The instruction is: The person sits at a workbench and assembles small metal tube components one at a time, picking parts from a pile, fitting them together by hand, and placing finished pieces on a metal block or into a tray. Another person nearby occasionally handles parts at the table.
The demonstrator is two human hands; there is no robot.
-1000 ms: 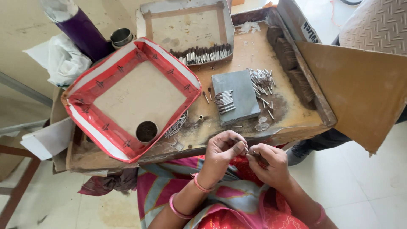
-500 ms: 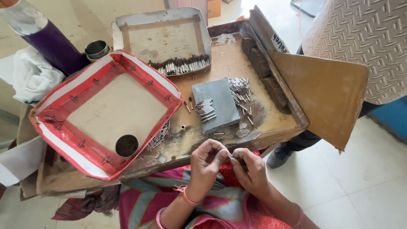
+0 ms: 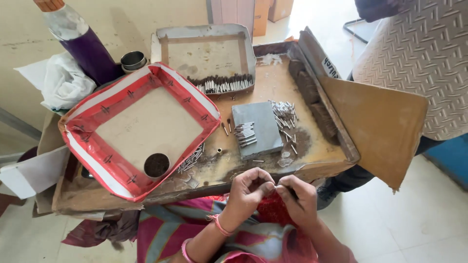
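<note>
Red-taped square cardboard tray [image 3: 92, 146] holding a small round dark-filled cup [image 3: 157, 165], grey metal tray [image 3: 204, 34] lined with thin metal sticks [image 3: 222, 84] — left hand [image 3: 248, 192] and right hand [image 3: 298, 197] fingertips pinching one thin stick [image 3: 279, 186] together

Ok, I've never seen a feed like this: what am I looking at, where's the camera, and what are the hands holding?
There is no machine: a head-worn camera looks down at a person's own bare hands. The left hand and right hand meet at the near edge of a worn wooden board, pinching something thin; it is too small to identify. On the board lie a red-rimmed tray, a grey slab with small metal tubes, and a grey tray.
</note>
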